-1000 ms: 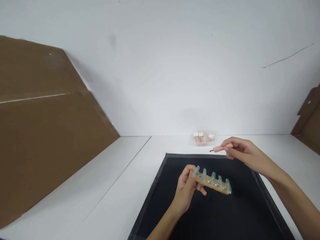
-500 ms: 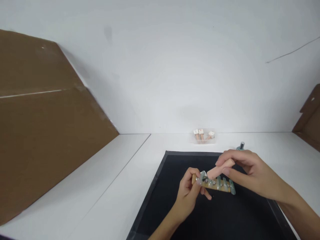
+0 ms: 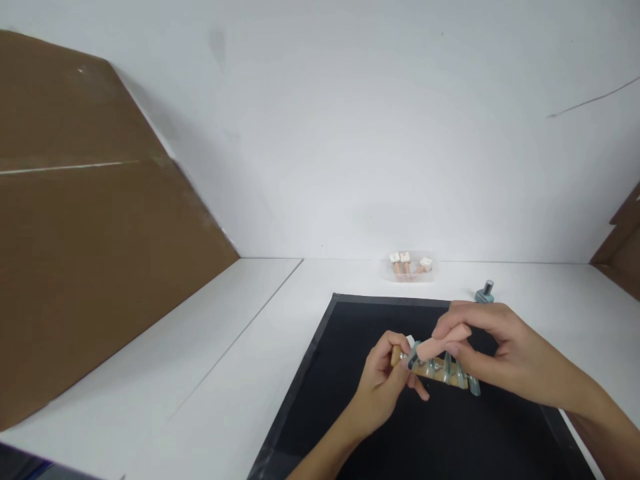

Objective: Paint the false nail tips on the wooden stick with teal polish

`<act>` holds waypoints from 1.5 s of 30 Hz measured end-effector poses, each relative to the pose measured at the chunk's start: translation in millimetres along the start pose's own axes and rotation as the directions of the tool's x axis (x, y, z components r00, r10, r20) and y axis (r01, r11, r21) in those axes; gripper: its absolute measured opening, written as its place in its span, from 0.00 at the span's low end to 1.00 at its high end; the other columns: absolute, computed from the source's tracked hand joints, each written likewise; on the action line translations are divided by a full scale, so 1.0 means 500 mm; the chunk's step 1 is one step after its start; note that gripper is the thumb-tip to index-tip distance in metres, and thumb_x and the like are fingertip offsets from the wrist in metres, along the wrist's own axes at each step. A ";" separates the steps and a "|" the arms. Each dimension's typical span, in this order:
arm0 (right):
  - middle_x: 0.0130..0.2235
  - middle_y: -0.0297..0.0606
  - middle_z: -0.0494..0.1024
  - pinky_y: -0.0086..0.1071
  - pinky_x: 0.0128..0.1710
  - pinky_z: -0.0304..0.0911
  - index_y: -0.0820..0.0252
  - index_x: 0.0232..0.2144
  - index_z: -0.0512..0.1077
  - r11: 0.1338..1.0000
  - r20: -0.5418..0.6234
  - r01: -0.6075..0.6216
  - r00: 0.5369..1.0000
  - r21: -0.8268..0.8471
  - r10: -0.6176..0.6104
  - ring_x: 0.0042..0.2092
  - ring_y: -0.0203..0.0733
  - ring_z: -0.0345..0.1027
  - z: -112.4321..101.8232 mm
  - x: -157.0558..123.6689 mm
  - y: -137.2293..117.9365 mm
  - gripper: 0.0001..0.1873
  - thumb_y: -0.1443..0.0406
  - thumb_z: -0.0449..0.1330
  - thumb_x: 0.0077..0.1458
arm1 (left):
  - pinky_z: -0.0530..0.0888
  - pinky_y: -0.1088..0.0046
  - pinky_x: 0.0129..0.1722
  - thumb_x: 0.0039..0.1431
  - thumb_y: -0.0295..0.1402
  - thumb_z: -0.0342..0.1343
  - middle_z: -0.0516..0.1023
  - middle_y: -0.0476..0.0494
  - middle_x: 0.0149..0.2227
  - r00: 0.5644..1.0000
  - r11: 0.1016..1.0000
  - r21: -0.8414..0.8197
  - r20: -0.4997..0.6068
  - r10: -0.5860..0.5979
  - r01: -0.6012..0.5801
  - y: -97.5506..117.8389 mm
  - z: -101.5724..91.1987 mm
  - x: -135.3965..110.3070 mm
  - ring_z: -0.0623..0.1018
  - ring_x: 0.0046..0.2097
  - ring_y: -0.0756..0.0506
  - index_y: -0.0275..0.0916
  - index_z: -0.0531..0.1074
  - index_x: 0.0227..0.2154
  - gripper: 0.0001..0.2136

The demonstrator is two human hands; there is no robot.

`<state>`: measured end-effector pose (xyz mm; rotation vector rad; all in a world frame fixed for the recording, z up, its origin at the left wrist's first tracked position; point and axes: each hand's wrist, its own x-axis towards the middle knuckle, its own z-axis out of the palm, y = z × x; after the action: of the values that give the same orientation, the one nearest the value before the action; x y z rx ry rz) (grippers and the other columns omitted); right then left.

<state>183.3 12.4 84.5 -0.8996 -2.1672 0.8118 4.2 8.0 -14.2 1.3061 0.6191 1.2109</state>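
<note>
White tabletop (image 3: 230, 380) is met by wall (image 3: 350, 133) beyond the black mat (image 3: 445, 440), over which a tan strip (image 3: 438, 376) is pinched by the left hand (image 3: 381, 383), a pink handle (image 3: 431, 348) by the right hand (image 3: 510, 357).

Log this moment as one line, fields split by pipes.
left hand: grips wooden strip bearing pale green pieces | right hand: holds pink-handled tool over strip | beyond black mat: clear box

The desk (image 3: 215, 387) is white, with a thin dark seam (image 3: 245, 330) running to the left of the mat. The black mat (image 3: 450, 440) (its border looks a shade greyer) lies flat. Beyond the mat's far edge sits a clear box (image 3: 427, 277) and, farther right, a small blue-green piece (image 3: 484, 296) with a silvery stem.
</note>
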 end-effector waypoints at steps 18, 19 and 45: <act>0.24 0.33 0.69 0.26 0.22 0.59 0.57 0.29 0.70 0.989 -0.077 0.142 0.987 -0.030 -0.144 0.23 0.34 0.61 0.000 -0.005 -0.009 0.06 0.71 0.53 0.53 | 0.72 0.79 0.20 0.54 0.44 0.53 0.59 0.58 0.19 1.000 1.000 -0.017 0.019 0.000 0.000 0.008 0.000 0.004 0.68 0.18 0.56 0.39 0.58 0.26 0.14; 0.24 0.33 0.70 0.26 0.21 0.59 0.57 0.30 0.70 0.990 -0.047 0.138 0.989 -0.019 -0.139 0.23 0.33 0.62 0.000 -0.004 -0.010 0.07 0.71 0.53 0.54 | 0.72 0.79 0.20 0.54 0.44 0.53 0.59 0.58 0.20 1.000 1.000 -0.018 0.020 0.008 -0.008 0.007 0.000 0.004 0.68 0.18 0.57 0.39 0.58 0.26 0.14; 0.29 0.35 0.77 0.28 0.28 0.56 0.59 0.29 0.71 0.976 0.086 -0.176 0.978 -0.131 0.188 0.29 0.38 0.67 0.011 0.027 0.099 0.09 0.69 0.51 0.57 | 0.68 0.85 0.17 0.50 0.46 0.56 0.58 0.59 0.17 0.869 0.951 0.038 0.396 -0.296 0.307 -0.033 0.038 -0.024 0.69 0.18 0.56 0.37 0.61 0.27 0.17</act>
<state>189.9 49.7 49.4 -1.1573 -2.2641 0.8324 22.4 -7.3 -28.7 1.3272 0.4841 0.6665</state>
